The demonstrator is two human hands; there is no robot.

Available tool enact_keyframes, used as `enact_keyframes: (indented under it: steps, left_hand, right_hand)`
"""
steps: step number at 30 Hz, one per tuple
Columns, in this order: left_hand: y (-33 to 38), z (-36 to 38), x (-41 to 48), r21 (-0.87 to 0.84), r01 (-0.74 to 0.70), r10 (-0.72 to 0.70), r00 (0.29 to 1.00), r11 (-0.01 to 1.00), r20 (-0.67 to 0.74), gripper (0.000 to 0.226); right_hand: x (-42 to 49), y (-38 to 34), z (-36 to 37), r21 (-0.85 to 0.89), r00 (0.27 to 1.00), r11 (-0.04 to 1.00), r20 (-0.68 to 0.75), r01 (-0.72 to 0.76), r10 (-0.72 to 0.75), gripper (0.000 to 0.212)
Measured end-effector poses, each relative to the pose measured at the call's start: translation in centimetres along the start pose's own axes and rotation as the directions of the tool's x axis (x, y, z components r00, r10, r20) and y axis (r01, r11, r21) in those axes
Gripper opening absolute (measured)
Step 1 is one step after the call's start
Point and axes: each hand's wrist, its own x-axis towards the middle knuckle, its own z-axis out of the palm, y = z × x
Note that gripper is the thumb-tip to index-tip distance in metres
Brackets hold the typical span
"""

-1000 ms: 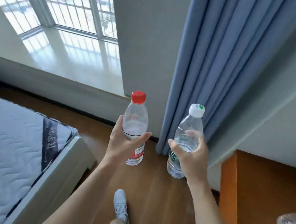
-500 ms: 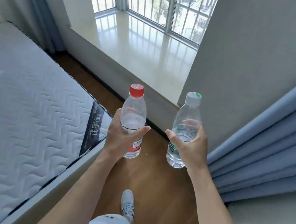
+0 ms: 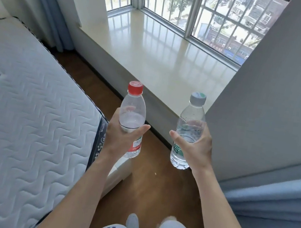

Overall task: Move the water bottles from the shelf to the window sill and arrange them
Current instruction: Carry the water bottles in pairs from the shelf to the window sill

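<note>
Our left hand [image 3: 120, 138] wraps its fingers round the red-capped bottle [image 3: 133, 111], and our right hand [image 3: 195, 148] wraps its fingers round the pale-capped bottle [image 3: 191, 118]. We hold both upright over the floor [image 3: 155, 183], just short of the window sill [image 3: 155, 52] edge. The bed [image 3: 31, 96] edge flanks us on the left and the wall [image 3: 275, 93] corner on the right.

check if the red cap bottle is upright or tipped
Upright. The red-capped bottle has its cap up, base down, gripped round its middle by the left hand.
</note>
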Motion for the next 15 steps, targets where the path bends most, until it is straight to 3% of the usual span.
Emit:
enact_keyframes:
  steps: [10,15]
  left_hand:
    - [-1.5,4.3,12.3,0.031,0.031,-0.028,0.996,0.999,-0.084,0.060]
    - [-0.6,7.2,20.6,0.031,0.053,-0.046,0.981,0.998,-0.190,0.062]
  right_hand:
    - [13.8,0.8,3.8,0.027,0.993,1.000,0.116,-0.013,0.010,0.056]
    - [24.1,0.0,5.7,0.012,0.975,0.999,0.215,0.053,-0.055,0.061]
